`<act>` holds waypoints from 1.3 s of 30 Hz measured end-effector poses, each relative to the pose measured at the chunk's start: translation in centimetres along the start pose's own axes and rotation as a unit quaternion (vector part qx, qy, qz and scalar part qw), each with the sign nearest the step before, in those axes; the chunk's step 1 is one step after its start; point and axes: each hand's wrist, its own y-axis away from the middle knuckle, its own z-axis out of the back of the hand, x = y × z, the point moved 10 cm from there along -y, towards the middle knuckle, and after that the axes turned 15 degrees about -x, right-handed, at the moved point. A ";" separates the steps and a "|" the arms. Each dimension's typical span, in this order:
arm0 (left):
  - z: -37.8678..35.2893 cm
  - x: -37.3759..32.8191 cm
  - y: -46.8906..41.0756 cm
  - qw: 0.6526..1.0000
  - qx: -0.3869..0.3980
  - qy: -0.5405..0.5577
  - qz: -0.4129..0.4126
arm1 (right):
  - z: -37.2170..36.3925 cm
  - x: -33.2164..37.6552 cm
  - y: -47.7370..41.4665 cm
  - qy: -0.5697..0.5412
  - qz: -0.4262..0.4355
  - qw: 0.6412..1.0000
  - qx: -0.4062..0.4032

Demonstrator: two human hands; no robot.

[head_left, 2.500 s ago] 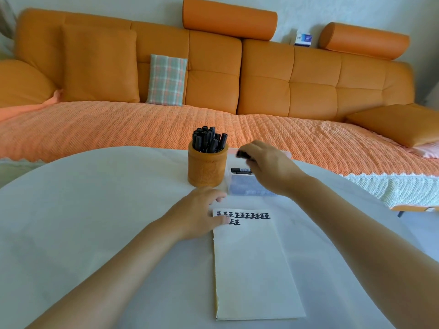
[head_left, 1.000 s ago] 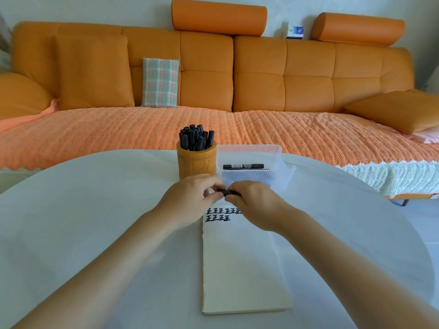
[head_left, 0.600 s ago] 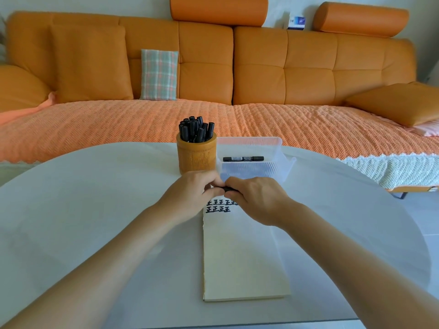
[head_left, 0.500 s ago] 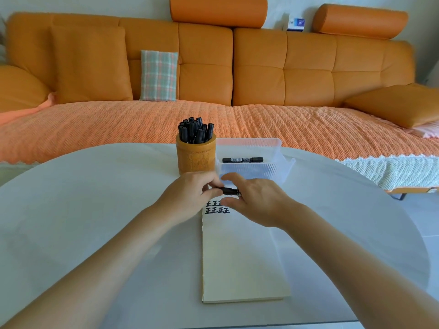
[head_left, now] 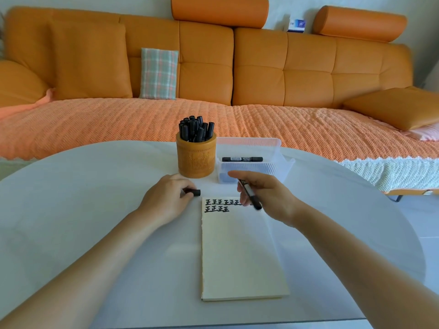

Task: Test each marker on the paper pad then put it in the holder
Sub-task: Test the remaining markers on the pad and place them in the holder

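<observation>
Marker (head_left: 250, 195) in right hand (head_left: 268, 198), fingers curled round the barrel, lower end slanting down over top right corner of paper pad (head_left: 240, 257); contact with the sheet not clear. Two rows of black marks along pad's top edge. Left hand (head_left: 166, 200) just left of pad, pinching a black cap (head_left: 195, 192). Wooden holder (head_left: 196, 160) beyond, full of black markers; clear tray (head_left: 275, 167) beside it, one spare marker (head_left: 242, 159) inside. All on white table (head_left: 83, 198)
</observation>
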 end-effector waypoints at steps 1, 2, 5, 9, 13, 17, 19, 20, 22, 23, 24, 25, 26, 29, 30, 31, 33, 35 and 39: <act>-0.2 -0.1 0.1 1.000 0.004 -0.004 -0.006 | -0.2 0.1 0.3 0.019 0.013 1.000 0.005; -0.4 -0.2 0.1 1.000 0.010 -0.006 -0.013 | -0.4 0.2 0.5 0.039 0.031 0.999 0.005; -0.8 -0.5 0.2 0.999 0.029 0.000 -0.026 | 0.1 0.1 0.8 0.003 0.026 0.999 -0.045; -1.1 -1.0 0.4 0.998 0.046 0.018 -0.032 | 0.7 -1.6 1.0 -0.027 -0.026 0.994 -0.102; -2.5 -1.6 1.3 0.990 0.132 0.032 -0.041 | 0.6 -2.6 1.2 0.004 -0.044 0.992 -0.119; -2.9 -1.9 1.4 0.989 0.135 0.027 -0.061 | 1.0 -2.7 1.0 0.019 -0.035 0.987 -0.155; -3.0 -1.9 1.4 0.989 0.136 0.034 -0.055 | 0.9 -2.7 1.1 0.023 -0.025 0.987 -0.154; -3.1 -1.8 1.4 0.988 0.139 0.035 -0.052 | 0.9 -2.8 1.1 0.025 -0.023 0.988 -0.151; -3.2 -1.6 1.4 0.988 0.145 0.030 -0.049 | 0.8 -2.9 1.0 0.041 -0.019 0.988 -0.148; -3.3 -1.5 1.4 0.988 0.147 0.028 -0.048 | 0.8 -2.9 1.0 0.050 -0.018 0.988 -0.148; -3.4 -1.4 1.4 0.987 0.149 0.026 -0.048 | 0.8 -3.0 0.9 0.058 -0.016 0.987 -0.149; -3.4 -1.4 1.4 0.987 0.149 0.025 -0.048 | 0.8 -3.0 0.9 0.063 -0.016 0.987 -0.150; -3.5 -1.4 1.4 0.987 0.149 0.025 -0.048 | 0.7 -3.0 0.9 0.066 -0.016 0.986 -0.149; -3.5 -1.3 1.4 0.988 0.148 0.024 -0.046 | 0.7 -3.2 0.9 0.071 -0.013 0.986 -0.150; -3.5 -1.3 1.4 0.988 0.147 0.025 -0.045 | 0.7 -3.2 0.9 0.070 -0.012 0.986 -0.150; -3.5 -1.3 1.4 0.988 0.147 0.025 -0.045 | 0.6 -3.2 0.9 0.069 -0.012 0.986 -0.150; -3.5 -1.4 1.5 0.988 0.147 0.024 -0.046 | 0.5 -3.3 0.9 0.070 -0.012 0.986 -0.148; -3.4 -1.4 1.4 0.988 0.144 0.022 -0.047 | 0.5 -3.2 1.0 0.075 -0.007 0.986 -0.146; -3.4 -1.4 1.4 0.988 0.145 0.017 -0.046 | 0.3 -3.1 0.9 0.082 -0.002 0.987 -0.141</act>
